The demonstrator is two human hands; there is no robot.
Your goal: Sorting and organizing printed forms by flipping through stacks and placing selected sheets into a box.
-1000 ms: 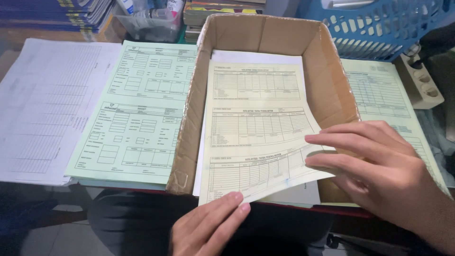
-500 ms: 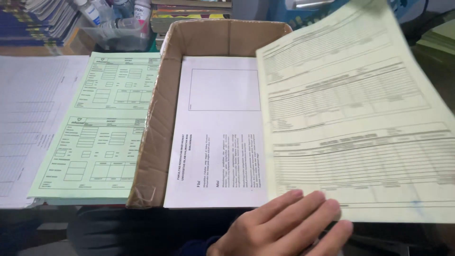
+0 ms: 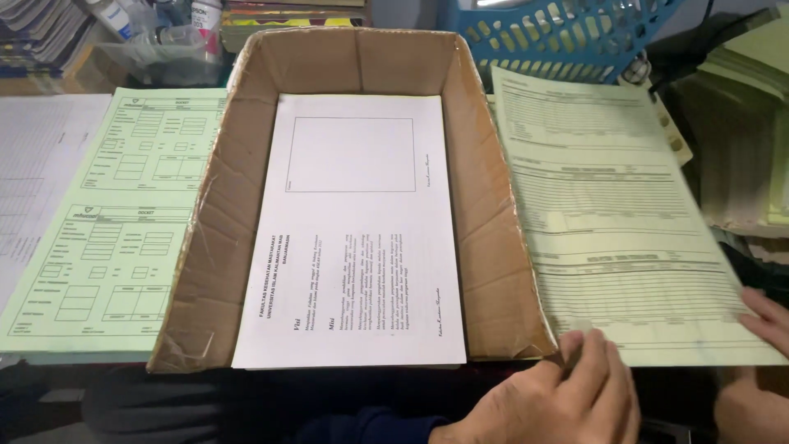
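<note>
A pale yellow form sheet point(image 3: 612, 214) is lying flat on a stack of like sheets, just to the right of an open cardboard box point(image 3: 493, 271). The left hand point(image 3: 559, 395) is resting at the sheet's near left corner, its fingers loosely spread and their tips touching the paper's edge. The right hand point(image 3: 760, 329) is showing only partly at the frame's edge, its fingertips pressing on the near right corner of the sheet. Inside the box a white printed page point(image 3: 353, 238) is lying flat. A pile of green forms point(image 3: 115, 222) is sitting left of the box, and a blue plastic basket point(image 3: 567, 33) is standing behind it.
</note>
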